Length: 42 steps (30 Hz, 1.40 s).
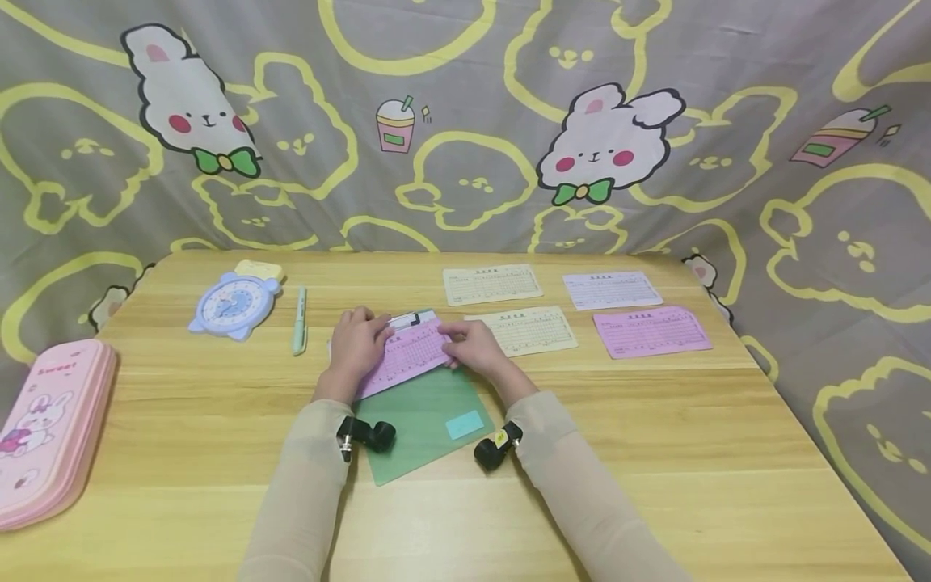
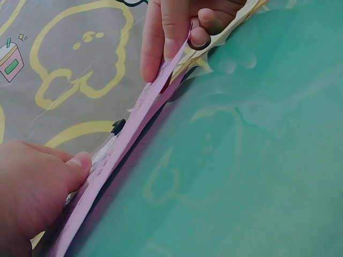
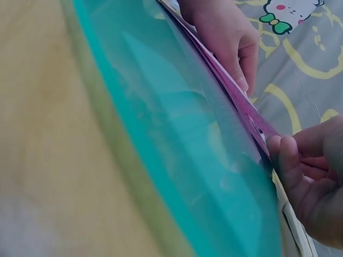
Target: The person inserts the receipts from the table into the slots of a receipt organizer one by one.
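Note:
A green clipboard (image 1: 425, 424) lies at a slant on the table, its dark clip (image 1: 415, 318) at the far end. Over its upper part is a pink printed form (image 1: 403, 356), slightly lifted from the board in the wrist views. My left hand (image 1: 354, 347) holds the form's left part near the clip; the thumb shows on its face, other fingertips are partly hidden. With thumb and fingers, my right hand (image 1: 476, 347) pinches the form's right corner. Paler sheets show beneath that corner in the right wrist view.
Two cream forms (image 1: 493, 284), a white form (image 1: 612, 289) and another pink form (image 1: 652, 331) lie at the right. Leftward are a green pen (image 1: 300, 321), blue clock-shaped item (image 1: 236, 305), yellow block (image 1: 259, 272) and pink pencil case (image 1: 58, 428). Patterned cloth (image 1: 465, 162) hangs behind.

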{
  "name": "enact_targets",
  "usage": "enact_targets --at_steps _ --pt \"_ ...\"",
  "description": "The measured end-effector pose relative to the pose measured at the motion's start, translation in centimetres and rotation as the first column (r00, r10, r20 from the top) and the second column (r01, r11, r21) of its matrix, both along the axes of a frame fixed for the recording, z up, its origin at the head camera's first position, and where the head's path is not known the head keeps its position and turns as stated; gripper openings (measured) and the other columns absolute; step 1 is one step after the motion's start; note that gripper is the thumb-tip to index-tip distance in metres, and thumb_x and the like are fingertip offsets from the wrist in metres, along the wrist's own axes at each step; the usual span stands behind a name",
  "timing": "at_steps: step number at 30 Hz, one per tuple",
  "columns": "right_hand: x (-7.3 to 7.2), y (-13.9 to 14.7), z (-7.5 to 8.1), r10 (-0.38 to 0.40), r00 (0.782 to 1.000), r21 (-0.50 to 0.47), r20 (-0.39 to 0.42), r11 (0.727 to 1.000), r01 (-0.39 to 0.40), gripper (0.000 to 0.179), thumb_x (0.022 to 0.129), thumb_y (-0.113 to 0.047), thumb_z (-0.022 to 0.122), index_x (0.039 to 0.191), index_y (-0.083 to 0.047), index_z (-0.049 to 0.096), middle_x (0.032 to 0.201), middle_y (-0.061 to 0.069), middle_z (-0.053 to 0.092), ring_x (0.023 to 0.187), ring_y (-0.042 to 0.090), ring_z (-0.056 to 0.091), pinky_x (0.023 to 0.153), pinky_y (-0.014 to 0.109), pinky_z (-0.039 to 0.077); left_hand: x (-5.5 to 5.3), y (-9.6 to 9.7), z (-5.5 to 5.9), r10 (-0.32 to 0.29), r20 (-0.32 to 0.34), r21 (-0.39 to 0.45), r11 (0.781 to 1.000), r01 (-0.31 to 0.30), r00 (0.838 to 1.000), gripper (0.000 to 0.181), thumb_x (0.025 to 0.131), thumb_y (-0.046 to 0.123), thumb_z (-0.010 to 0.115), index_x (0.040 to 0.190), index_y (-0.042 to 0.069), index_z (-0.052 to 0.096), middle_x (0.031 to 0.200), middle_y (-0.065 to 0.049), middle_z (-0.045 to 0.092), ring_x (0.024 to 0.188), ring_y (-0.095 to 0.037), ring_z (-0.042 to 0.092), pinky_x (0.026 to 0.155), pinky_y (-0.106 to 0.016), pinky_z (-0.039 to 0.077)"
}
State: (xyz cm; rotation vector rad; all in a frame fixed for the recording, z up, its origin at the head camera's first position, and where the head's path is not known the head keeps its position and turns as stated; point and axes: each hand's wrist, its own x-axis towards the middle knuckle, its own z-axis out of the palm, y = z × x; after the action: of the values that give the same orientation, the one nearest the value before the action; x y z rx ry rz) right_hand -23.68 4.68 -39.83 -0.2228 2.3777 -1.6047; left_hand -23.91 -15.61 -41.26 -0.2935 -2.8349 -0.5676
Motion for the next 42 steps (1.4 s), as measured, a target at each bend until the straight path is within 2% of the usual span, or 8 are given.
enact_targets --at_steps 6,14,28,42 --pt "-0.3 -0.3 0.1 -0.001 1.0 0.022 0.001 1.0 0.001 0.037 0.077 0.005 0.056 0.114 0.002 0.053 0.117 0.019 0.047 0.053 0.017 0.056 0.053 0.026 0.048 -0.1 0.1 -0.1 0.0 -0.009 -0.003 1.0 0.0 1.0 0.033 0.086 0.026 0.052 0.113 0.008 0.058 0.098 -0.013 0.048 0.087 -0.028 0.039 0.075 -0.04 0.031" --pt "-0.8 -0.6 0.1 0.006 1.0 0.059 -0.001 0.998 -0.006 0.038 0.078 0.003 0.055 0.116 0.0 0.052 0.11 0.017 0.052 0.054 0.017 0.056 0.052 0.026 0.048 -0.1 0.1 0.0 0.005 -0.014 -0.003 1.0 -0.005 1.0 0.032 0.086 0.026 0.052 0.112 0.008 0.059 0.097 -0.013 0.049 0.086 -0.028 0.039 0.074 -0.04 0.032" --pt "-1.3 -1.1 0.3 -0.01 1.0 0.058 0.014 0.998 0.009 0.039 0.078 0.007 0.054 0.116 0.002 0.051 0.104 0.018 0.055 0.05 0.016 0.055 0.051 0.026 0.048 -0.1 0.2 0.1 0.017 0.0 -0.013 1.0 -0.017 1.0 0.031 0.087 0.024 0.051 0.112 0.008 0.059 0.096 -0.012 0.048 0.086 -0.028 0.039 0.074 -0.039 0.032" --pt "-1.7 -1.5 0.4 -0.019 1.0 0.059 0.017 0.998 0.018 0.04 0.078 0.007 0.053 0.117 0.001 0.051 0.111 0.02 0.052 0.051 0.016 0.055 0.051 0.026 0.048 -0.3 0.1 0.0 0.006 -0.015 -0.007 1.0 -0.006 1.0 0.031 0.086 0.025 0.052 0.111 0.008 0.06 0.095 -0.013 0.048 0.085 -0.028 0.039 0.073 -0.039 0.032"
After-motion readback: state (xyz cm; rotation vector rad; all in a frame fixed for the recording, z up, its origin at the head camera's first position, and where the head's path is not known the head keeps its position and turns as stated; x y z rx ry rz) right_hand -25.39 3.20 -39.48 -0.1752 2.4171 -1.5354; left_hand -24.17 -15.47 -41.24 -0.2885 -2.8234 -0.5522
